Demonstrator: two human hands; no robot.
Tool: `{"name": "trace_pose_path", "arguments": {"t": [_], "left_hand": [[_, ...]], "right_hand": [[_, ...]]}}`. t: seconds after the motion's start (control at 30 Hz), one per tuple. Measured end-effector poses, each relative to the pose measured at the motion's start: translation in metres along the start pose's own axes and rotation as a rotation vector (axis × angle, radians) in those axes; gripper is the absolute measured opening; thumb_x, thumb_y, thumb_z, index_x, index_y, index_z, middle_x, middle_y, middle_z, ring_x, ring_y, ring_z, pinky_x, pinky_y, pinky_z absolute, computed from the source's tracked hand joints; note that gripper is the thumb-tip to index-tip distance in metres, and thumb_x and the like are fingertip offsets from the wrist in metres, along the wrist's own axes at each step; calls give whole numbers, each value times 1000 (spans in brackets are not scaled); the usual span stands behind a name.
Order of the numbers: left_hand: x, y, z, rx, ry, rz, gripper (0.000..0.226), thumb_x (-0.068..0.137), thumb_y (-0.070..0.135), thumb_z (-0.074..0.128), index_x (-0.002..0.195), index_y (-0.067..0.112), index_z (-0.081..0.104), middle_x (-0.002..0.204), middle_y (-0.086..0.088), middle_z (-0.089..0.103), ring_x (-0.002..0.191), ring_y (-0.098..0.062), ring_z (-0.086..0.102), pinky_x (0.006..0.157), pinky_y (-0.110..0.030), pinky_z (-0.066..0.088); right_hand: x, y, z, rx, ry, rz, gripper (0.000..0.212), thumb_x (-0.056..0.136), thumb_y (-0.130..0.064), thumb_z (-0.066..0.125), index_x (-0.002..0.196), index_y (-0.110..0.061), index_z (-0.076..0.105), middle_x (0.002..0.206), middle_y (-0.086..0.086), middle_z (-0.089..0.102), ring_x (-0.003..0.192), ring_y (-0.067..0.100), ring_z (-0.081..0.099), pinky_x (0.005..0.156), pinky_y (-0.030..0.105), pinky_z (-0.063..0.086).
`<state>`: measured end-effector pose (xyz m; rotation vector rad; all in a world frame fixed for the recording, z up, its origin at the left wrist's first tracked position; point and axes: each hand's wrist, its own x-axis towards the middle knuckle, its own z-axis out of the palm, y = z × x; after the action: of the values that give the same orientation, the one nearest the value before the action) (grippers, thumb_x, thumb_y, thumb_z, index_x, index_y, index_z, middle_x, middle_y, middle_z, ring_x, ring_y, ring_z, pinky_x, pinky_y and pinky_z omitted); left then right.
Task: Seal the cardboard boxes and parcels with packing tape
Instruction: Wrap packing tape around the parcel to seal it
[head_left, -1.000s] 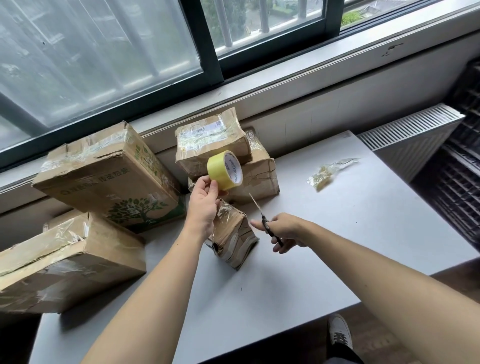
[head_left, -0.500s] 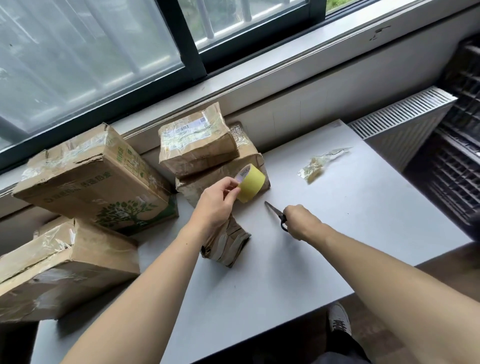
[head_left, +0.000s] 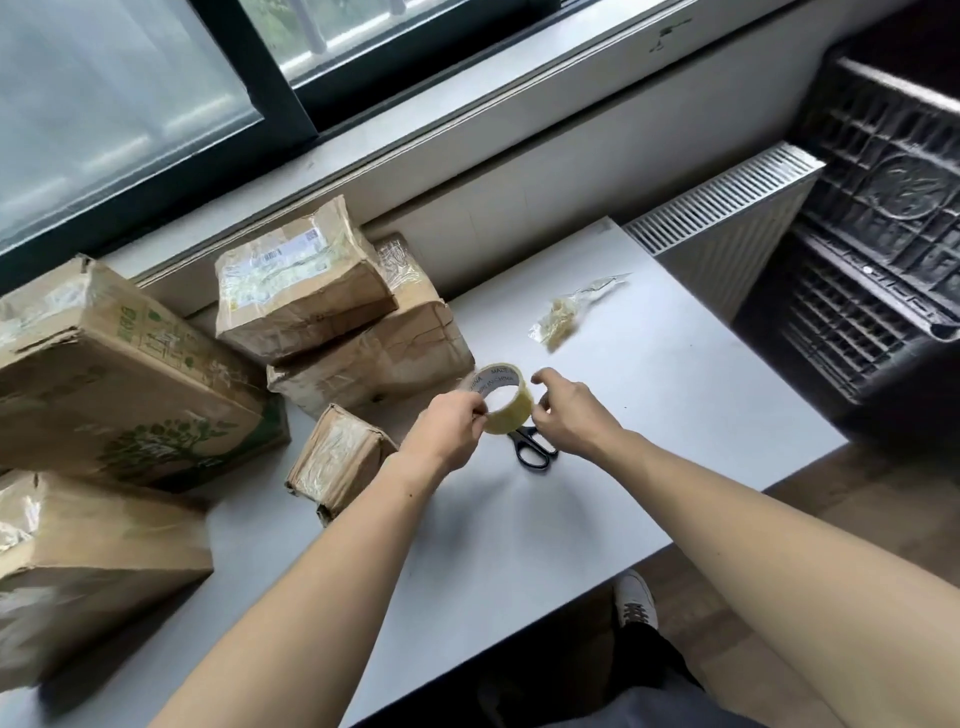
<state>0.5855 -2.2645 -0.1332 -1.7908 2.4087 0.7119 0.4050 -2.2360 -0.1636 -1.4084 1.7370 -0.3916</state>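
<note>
Above the middle of the smooth white tabletop (head_left: 675, 415), both hands hold a roll of packing tape (head_left: 498, 397): a translucent yellowish band on a printed cardboard core, with its open ring turned toward the camera. The left hand (head_left: 447, 431) pinches the ring's left rim, and the right hand (head_left: 571, 415) curls its fingers round the right side. Black-handled scissors (head_left: 532, 447) lie flat on the tabletop just beneath the roll, their blades hidden behind it. At left sits a small parcel (head_left: 340, 460), brown, creased and glossy with clear tape. Behind it a crumpled lower parcel (head_left: 384, 353) carries an upper parcel (head_left: 301, 291) bearing a white label. A tree-printed box (head_left: 119, 395) and a plain box (head_left: 88, 561), both of worn cardboard, occupy the left edge. A crumpled tape scrap (head_left: 558, 322) lies well apart at right. Half a second earlier the right hand gripped the scissors and the left hand alone held the roll.
</note>
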Motion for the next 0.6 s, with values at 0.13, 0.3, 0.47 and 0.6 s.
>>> {"name": "trace_pose_path", "arguments": {"t": [0.13,0.3,0.47,0.6], "left_hand": [[8,1,19,52,-153,30,33,96,11,54,128,10,62,133,-7,60,125,-27,52,104,-32,39],[6,2,27,65,-304,13,45,100,12,52,144,10,45,153,-4,41,141,-22,37,114,-26,23],[2,3,11,-3,-215,-68,42,100,19,50,142,16,50,145,-5,53,132,-23,49,108,-31,37],[-12,-9,-27,-73,88,-88,34,97,20,50,129,17,62,134,-2,62,125,-21,54,105,-35,42]], "right_hand": [[-5,10,-6,49,4,-47,48,97,-19,51,144,-25,47,120,10,67,109,30,61,92,36,49],[-7,15,-10,28,-56,-66,47,99,-19,50,145,-21,47,129,10,62,112,28,60,92,32,47],[-1,-5,-6,-28,-53,-115,34,96,-18,51,129,-15,58,119,11,68,103,28,63,88,35,51],[3,-42,6,-8,-57,-193,31,96,-23,51,124,-16,63,118,9,69,112,28,62,97,36,49]]}}
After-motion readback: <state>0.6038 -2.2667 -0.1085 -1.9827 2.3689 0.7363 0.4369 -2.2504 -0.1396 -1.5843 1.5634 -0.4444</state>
